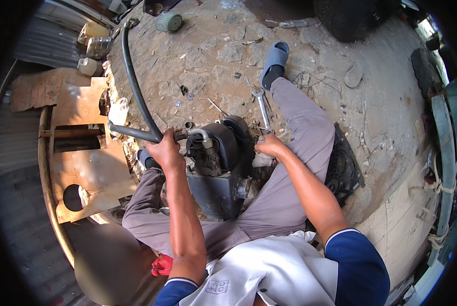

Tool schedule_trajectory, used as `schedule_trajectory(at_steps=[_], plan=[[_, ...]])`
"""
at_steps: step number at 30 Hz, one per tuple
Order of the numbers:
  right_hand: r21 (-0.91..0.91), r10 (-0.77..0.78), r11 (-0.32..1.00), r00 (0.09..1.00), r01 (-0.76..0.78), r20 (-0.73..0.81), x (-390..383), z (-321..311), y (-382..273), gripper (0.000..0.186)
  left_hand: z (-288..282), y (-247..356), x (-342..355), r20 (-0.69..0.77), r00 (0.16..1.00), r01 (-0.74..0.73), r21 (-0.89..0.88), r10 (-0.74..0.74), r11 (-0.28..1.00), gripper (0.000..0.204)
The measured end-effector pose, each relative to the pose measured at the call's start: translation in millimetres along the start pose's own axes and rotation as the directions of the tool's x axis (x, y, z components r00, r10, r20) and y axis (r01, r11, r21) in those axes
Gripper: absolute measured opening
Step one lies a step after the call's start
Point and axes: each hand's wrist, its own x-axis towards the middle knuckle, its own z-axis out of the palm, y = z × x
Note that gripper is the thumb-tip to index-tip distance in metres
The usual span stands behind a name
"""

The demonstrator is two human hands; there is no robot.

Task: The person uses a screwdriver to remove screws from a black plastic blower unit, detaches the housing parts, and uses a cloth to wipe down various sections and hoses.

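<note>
A black machine with a boxy housing (216,196) stands on the ground between my legs. A bent metal pipe (203,135) curves over its upper left side. My left hand (165,152) is closed around a thick black hose (136,84), beside the pipe. One length of the hose runs up to the far left, and a shorter length points left. At the machine's right side, my right hand (272,147) has its fingers curled. A pale, rag-like piece (262,159) shows just under them; what the fingers grip is hidden.
Beyond the machine lie a wrench (263,113) and a thin rod-like tool (217,107). A cut-out rusty sheet (88,168) is at left, with plastic jugs (91,66) behind it. A ribbed green round part (169,22) and a dark tyre (353,18) are farther off.
</note>
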Motion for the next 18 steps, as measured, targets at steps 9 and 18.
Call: schedule_trajectory(at_steps=[9,18], plan=[[-0.029,-0.061,0.998,0.996,0.059,-0.070,15,-13,-7,0.053,-11,107,0,0.173,0.947,-0.253,-0.118,0.271,0.960,0.062],[0.110,-0.234,0.958,0.944,0.264,-0.232,11,-21,-17,0.040,-41,146,57,0.309,0.870,-0.340,-0.186,0.383,0.922,0.062]])
